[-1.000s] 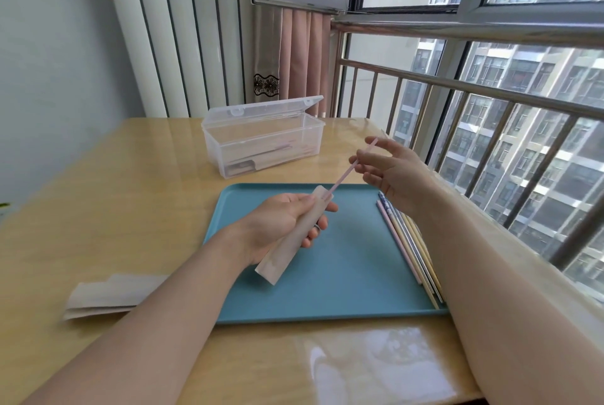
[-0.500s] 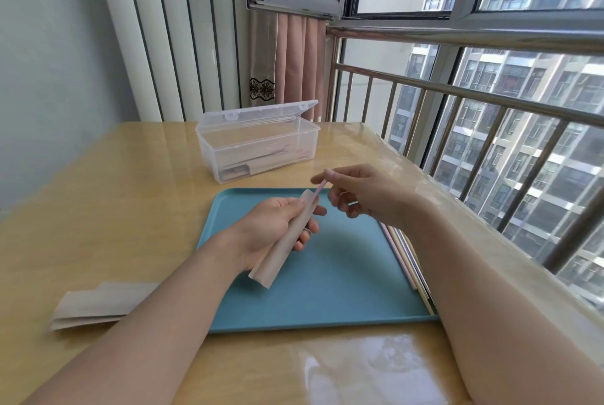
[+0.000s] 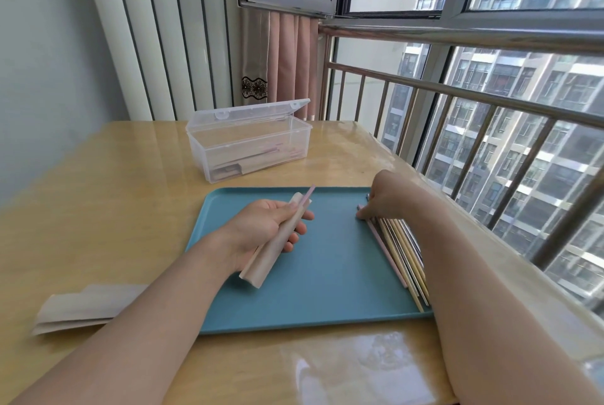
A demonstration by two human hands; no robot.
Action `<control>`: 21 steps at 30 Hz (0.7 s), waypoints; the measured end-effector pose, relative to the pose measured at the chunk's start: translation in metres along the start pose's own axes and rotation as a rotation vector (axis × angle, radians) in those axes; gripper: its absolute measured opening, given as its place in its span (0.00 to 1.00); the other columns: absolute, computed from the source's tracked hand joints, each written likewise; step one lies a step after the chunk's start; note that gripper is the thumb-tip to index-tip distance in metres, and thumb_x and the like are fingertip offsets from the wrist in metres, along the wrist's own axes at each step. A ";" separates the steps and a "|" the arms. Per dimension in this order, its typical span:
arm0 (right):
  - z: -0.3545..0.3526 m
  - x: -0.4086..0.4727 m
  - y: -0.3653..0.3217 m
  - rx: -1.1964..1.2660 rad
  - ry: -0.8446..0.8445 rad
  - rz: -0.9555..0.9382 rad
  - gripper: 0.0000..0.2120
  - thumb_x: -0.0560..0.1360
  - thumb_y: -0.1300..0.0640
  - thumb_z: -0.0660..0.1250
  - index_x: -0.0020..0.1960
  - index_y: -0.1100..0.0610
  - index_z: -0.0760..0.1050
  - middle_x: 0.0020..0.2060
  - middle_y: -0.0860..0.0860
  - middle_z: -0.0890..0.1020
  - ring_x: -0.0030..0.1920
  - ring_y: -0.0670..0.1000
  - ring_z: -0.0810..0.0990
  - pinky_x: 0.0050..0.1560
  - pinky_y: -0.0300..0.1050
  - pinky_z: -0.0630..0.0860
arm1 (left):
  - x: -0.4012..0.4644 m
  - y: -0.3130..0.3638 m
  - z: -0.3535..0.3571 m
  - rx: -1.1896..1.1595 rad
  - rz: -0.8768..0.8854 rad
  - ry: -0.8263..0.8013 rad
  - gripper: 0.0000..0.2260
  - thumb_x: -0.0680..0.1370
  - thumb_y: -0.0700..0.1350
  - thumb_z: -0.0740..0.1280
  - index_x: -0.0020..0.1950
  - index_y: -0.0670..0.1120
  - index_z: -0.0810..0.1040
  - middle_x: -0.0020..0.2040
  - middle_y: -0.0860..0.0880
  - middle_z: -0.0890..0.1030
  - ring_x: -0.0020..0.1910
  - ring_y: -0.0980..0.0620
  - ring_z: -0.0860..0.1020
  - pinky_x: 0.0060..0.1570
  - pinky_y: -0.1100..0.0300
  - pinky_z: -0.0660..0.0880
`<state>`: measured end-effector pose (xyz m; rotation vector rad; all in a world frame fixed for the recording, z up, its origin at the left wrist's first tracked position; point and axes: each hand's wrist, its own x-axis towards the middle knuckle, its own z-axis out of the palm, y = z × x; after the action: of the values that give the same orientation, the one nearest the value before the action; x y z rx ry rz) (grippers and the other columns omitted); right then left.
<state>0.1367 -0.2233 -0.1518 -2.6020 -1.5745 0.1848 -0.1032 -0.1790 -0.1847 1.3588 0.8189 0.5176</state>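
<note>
My left hand (image 3: 261, 228) grips a beige paper sleeve (image 3: 273, 251) over the middle of the teal tray (image 3: 327, 300). A pink straw (image 3: 309, 192) pokes out of the sleeve's far end. Several pastel straws (image 3: 403, 251) lie side by side along the tray's right edge. My right hand (image 3: 389, 197) is at their far end, fingers curled down, its fingertips pinching the end of the leftmost pink straw (image 3: 385, 249), which lies flat on the tray.
A clear plastic box (image 3: 248, 146) with its lid open stands behind the tray and holds wrapped straws. Empty paper sleeves (image 3: 85, 306) are stacked at the left on the wooden table (image 3: 114, 208). A metal railing (image 3: 457, 94) and windows run along the right.
My right hand pushed the pink straw down into the sleeve, let go and moved right and down to the straws on the tray. My left hand kept holding the sleeve.
</note>
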 end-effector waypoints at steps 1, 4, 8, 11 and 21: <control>0.000 -0.001 -0.002 0.034 -0.026 0.006 0.19 0.69 0.46 0.78 0.36 0.59 0.74 0.32 0.53 0.77 0.36 0.54 0.75 0.38 0.45 0.72 | 0.000 0.000 0.000 -0.006 0.002 -0.001 0.16 0.84 0.50 0.62 0.54 0.39 0.83 0.35 0.49 0.80 0.31 0.54 0.75 0.30 0.63 0.75; 0.000 -0.003 -0.005 0.316 -0.034 0.009 0.13 0.71 0.53 0.74 0.37 0.63 0.82 0.29 0.53 0.80 0.30 0.52 0.75 0.33 0.43 0.73 | -0.001 0.001 0.001 -0.019 0.007 0.000 0.16 0.84 0.50 0.61 0.55 0.39 0.82 0.35 0.49 0.80 0.31 0.54 0.75 0.30 0.63 0.75; -0.007 -0.011 -0.012 0.927 0.036 -0.029 0.11 0.77 0.60 0.68 0.41 0.68 0.82 0.32 0.59 0.83 0.27 0.49 0.77 0.29 0.38 0.76 | -0.003 0.002 0.002 -0.021 0.004 -0.013 0.16 0.84 0.49 0.61 0.56 0.39 0.83 0.36 0.48 0.81 0.31 0.54 0.75 0.30 0.63 0.75; -0.017 -0.015 -0.016 1.485 0.029 -0.102 0.08 0.79 0.67 0.64 0.44 0.70 0.77 0.33 0.60 0.80 0.25 0.47 0.75 0.28 0.33 0.76 | -0.004 0.004 0.002 -0.006 0.002 -0.029 0.15 0.84 0.48 0.61 0.56 0.39 0.83 0.37 0.48 0.81 0.31 0.54 0.75 0.32 0.63 0.75; -0.011 -0.004 -0.014 1.768 0.282 -0.033 0.11 0.79 0.69 0.65 0.61 0.65 0.74 0.40 0.63 0.83 0.33 0.53 0.84 0.35 0.39 0.82 | -0.011 0.007 0.004 0.020 0.002 -0.139 0.16 0.85 0.48 0.58 0.59 0.40 0.82 0.39 0.47 0.82 0.32 0.53 0.75 0.32 0.63 0.74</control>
<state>0.1237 -0.2208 -0.1389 -1.0851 -0.6170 0.7216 -0.1062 -0.1881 -0.1756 1.3976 0.7105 0.4128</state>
